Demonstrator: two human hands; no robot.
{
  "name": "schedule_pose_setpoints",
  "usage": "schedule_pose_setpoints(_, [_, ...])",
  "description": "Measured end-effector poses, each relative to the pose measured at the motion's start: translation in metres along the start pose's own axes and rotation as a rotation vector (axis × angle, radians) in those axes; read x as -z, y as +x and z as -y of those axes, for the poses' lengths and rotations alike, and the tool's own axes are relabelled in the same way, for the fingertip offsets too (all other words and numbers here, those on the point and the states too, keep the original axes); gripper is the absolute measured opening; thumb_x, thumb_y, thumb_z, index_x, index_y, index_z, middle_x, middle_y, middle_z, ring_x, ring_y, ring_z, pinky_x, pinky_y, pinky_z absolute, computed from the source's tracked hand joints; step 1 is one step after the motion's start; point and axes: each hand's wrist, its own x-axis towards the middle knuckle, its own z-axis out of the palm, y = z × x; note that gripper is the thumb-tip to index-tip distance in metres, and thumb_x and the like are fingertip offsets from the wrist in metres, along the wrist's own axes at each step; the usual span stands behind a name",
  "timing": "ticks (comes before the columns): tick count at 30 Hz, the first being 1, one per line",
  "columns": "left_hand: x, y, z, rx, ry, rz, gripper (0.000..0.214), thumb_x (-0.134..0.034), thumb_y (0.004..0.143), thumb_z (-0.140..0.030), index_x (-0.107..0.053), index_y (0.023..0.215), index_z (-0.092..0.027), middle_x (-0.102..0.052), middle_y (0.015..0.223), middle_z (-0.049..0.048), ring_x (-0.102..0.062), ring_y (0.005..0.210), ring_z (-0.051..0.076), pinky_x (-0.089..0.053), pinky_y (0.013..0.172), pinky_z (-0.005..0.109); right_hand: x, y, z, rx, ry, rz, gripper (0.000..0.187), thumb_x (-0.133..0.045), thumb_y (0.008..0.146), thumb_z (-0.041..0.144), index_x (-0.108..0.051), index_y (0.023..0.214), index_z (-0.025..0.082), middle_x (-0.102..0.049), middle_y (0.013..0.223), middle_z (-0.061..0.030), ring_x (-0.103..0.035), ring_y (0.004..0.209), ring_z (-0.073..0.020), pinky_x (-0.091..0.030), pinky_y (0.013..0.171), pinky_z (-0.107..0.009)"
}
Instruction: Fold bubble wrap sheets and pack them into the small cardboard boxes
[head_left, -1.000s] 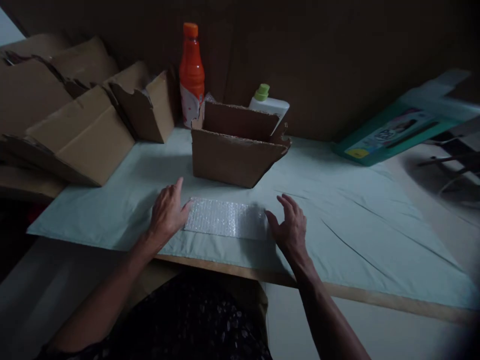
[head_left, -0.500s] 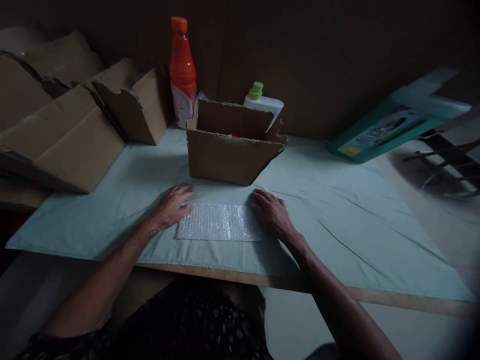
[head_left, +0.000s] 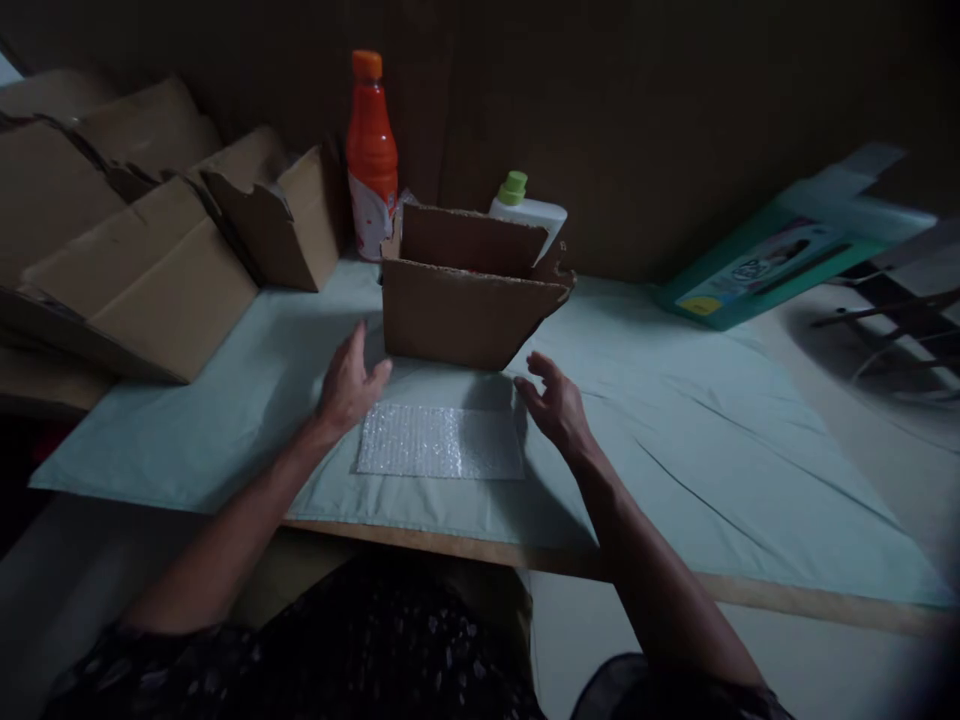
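A flat sheet of bubble wrap (head_left: 442, 442) lies on the cloth near the table's front edge. Just past its far left corner, my left hand (head_left: 351, 385) is raised with thumb and fingers apart, holding nothing. My right hand (head_left: 555, 405) hovers by the sheet's far right corner, its fingers loosely curved and apart, also without anything in it. Between and beyond both hands stands an open-topped cardboard box (head_left: 457, 315) with torn upper edges. Something red shows faintly inside; the rest of its contents is hidden.
Behind the box stand a red-orange bottle (head_left: 371, 160) and a white bottle with a green cap (head_left: 529, 212). Several cardboard boxes (head_left: 172, 290) crowd the left. At the back right is a large green bottle (head_left: 780, 255). Pale green cloth (head_left: 712, 450) covers the table.
Both hands have lifted off the bubble wrap and moved forward, toward the sides of the cardboard box. The sheet stays flat where it was. The view has shifted slightly.
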Motion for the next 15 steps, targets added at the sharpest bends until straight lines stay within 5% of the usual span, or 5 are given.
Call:
schedule_pose_setpoints(2, [0.004,-0.036,-0.003,-0.161,0.112,0.098,0.062,-0.056,0.091,-0.027,-0.045,0.15,-0.014,-0.054,0.15,0.0176,-0.05,0.14,0.031,-0.04,0.118,0.053,-0.003,-0.032,0.012,0.13,-0.133,0.033,0.048,-0.058,0.091,0.031,-0.06,0.137,0.016,-0.067,0.133,-0.0179,-0.064,0.121,-0.0321,-0.05,0.103,-0.053])
schedule_pose_setpoints(7, [-0.002,-0.095,-0.007,-0.402,0.251,0.393,0.039,-0.054,0.094,-0.023,-0.066,0.131,-0.022,-0.059,0.147,0.01,-0.048,0.141,0.029,-0.038,0.12,0.055,-0.016,-0.088,0.04,0.515,-0.287,0.403,0.039,-0.053,0.097,0.022,-0.065,0.134,0.021,-0.06,0.146,-0.0112,-0.054,0.136,-0.0283,-0.045,0.107,-0.049])
schedule_pose_setpoints(12, [0.022,-0.106,0.005,-0.468,0.24,0.317,0.036,-0.059,0.093,-0.032,-0.069,0.125,-0.017,-0.059,0.146,0.0144,-0.045,0.143,0.033,-0.043,0.114,0.056,0.038,-0.105,0.002,0.383,-0.387,0.263,0.033,-0.051,0.099,0.025,-0.069,0.127,0.023,-0.07,0.132,-0.011,-0.062,0.126,-0.0303,-0.048,0.099,-0.051])
schedule_pose_setpoints(15, [0.038,-0.113,0.004,-0.5,0.245,0.282,0.035,-0.065,0.09,-0.031,-0.07,0.123,-0.02,-0.065,0.138,0.0141,-0.053,0.134,0.033,-0.046,0.11,0.055,0.061,-0.107,-0.008,0.47,-0.412,0.322,0.047,-0.046,0.093,0.009,-0.065,0.133,0.023,-0.065,0.141,-0.0113,-0.061,0.128,-0.0275,-0.049,0.098,-0.047])
